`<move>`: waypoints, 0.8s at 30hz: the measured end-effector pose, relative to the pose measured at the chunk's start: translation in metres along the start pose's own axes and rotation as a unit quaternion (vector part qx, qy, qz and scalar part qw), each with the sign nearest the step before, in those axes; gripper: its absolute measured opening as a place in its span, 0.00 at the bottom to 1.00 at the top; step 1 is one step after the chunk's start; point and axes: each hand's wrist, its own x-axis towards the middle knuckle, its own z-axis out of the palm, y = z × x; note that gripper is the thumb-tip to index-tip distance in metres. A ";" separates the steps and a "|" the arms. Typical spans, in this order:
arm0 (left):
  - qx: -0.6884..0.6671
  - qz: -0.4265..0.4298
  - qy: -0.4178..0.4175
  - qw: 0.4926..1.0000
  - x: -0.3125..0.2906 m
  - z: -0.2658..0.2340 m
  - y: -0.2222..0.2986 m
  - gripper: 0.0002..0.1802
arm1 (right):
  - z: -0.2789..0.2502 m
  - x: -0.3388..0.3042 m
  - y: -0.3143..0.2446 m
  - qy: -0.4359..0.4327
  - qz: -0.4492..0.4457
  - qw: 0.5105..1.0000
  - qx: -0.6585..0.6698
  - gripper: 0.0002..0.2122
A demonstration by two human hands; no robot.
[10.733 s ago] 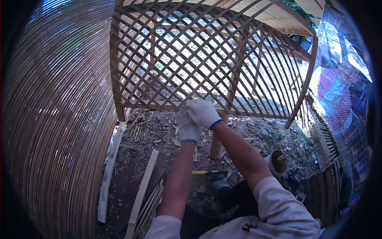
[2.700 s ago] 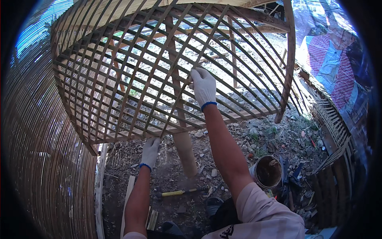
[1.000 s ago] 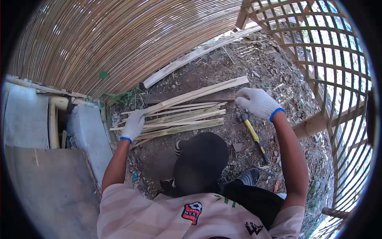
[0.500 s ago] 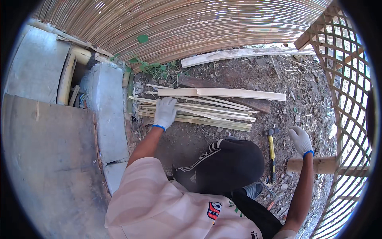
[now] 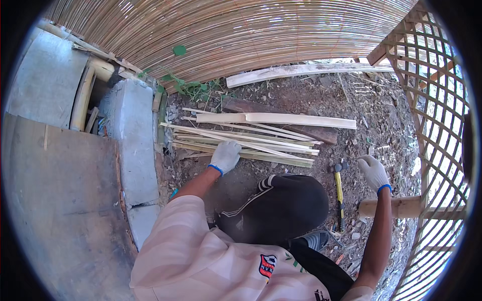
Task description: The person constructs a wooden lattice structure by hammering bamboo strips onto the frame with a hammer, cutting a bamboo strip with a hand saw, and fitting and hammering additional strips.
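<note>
On the ground point(image 5: 389, 110), pale wooden strips point(image 5: 273, 146) lie partly under and beyond the person's left hand point(image 5: 226, 156), at their near edge; its grip cannot be told. A yellow-handled hammer point(image 5: 339, 190) lies near the loosely curled, empty right hand point(image 5: 374, 173).

Matt, raw wooden strips point(image 5: 261, 149)

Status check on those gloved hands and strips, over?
Left hand on thin strips; grip unclear. Right hand open, empty, near hammer. Thick strip lies across some thin ones.
</note>
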 end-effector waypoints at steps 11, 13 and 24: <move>0.013 0.021 -0.034 0.999 -0.003 -0.023 0.007 0.08 | -0.029 -0.007 0.033 0.030 0.045 0.994 0.090 0.22; -0.003 0.027 -0.012 1.000 0.000 -0.040 0.006 0.07 | -0.033 -0.006 0.037 0.031 0.045 0.991 0.124 0.22; -0.048 0.197 0.279 0.939 0.088 -0.203 0.057 0.05 | -0.086 -0.025 -0.017 0.133 -0.062 0.962 0.231 0.21</move>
